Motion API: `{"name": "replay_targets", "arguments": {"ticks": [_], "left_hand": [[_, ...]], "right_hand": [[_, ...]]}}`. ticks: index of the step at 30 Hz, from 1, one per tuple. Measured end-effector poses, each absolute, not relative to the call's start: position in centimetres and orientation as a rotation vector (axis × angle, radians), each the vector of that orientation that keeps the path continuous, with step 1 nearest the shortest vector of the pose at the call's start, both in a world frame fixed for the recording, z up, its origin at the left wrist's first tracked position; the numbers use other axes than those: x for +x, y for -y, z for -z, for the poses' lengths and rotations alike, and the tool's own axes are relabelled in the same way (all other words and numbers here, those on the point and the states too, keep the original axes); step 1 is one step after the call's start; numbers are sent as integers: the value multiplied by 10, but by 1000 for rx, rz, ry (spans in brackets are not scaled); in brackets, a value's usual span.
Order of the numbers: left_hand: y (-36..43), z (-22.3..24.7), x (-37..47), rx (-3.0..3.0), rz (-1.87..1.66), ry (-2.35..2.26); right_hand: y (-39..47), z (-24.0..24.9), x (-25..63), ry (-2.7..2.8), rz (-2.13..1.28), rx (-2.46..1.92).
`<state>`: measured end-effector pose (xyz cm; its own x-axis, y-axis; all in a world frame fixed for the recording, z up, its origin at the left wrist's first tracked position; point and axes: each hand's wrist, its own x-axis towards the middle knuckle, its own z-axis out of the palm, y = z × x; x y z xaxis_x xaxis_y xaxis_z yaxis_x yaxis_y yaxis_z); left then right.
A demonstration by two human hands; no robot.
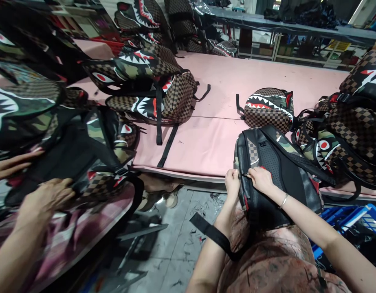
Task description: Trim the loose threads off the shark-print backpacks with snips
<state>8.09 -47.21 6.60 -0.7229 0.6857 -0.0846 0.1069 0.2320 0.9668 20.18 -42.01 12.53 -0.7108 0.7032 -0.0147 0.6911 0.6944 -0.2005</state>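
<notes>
A black backpack (271, 183) with checkered and camouflage panels leans on my lap against the pink table's edge, its padded back and straps facing up. My left hand (232, 183) is closed on the backpack's left edge, fingertips pinched near the seam. Just to its right, my right hand (260, 180) is closed in a pinch over the same side. A small, thin, shiny piece shows at its fingertips, too small to name. A loose black strap (210, 232) hangs across my left forearm.
Checkered shark-mouth backpacks lie on the pink table (212, 89), including a small one (269, 108) ahead and a pile (355, 122) at right. At left, a co-worker's hands (49, 195) rest on another backpack (68, 142). A blue crate (365, 219) stands at lower right.
</notes>
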Motion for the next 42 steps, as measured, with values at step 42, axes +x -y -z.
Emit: {"name": "replay_targets", "arguments": {"ticks": [42], "left_hand": [[537,-119,110,317,-1509,-824]], "right_hand": [[417,-146,249,1800,-1516,-1113]]}}
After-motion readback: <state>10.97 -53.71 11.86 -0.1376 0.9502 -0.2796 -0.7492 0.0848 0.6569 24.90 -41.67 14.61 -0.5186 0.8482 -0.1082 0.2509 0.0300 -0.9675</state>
